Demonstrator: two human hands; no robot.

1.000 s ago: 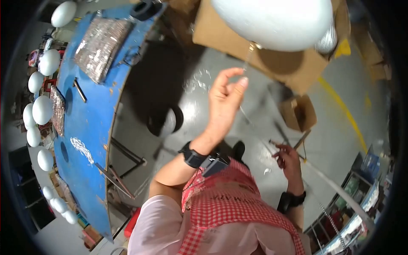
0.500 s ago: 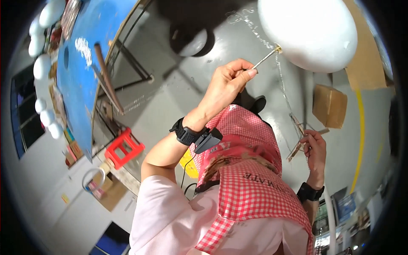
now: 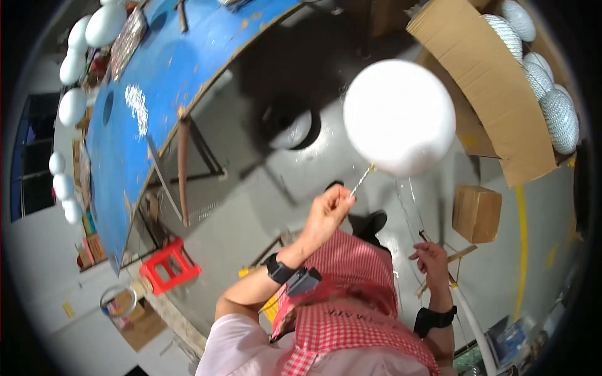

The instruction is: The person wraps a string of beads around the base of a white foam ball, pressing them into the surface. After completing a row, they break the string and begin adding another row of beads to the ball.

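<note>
My left hand (image 3: 329, 210) is closed in a pinch on a thin, silvery twisted stem (image 3: 362, 180). That stem runs up into the underside of a smooth white ball (image 3: 399, 117), held clear of the floor. Fine glittering strands (image 3: 412, 199) hang below the ball toward my right hand (image 3: 433, 258). The fingers of that hand are curled beside the strands; whatever lies between them is too small to make out. Close by my right hand, a thin wooden frame (image 3: 463, 253) stands partly hidden behind it.
A blue table (image 3: 207, 47) with a white patch lies to the left, a red stool (image 3: 169, 266) below it. At the upper right a large open carton (image 3: 483, 75) holds several silvery wound balls (image 3: 560, 121). A small brown box (image 3: 476, 213) sits on the floor.
The whole view has shifted. The ball, still on its stem in my left hand, sits lower and further left in the picture. My right hand has shifted nearer to me, its fingers still curled.
</note>
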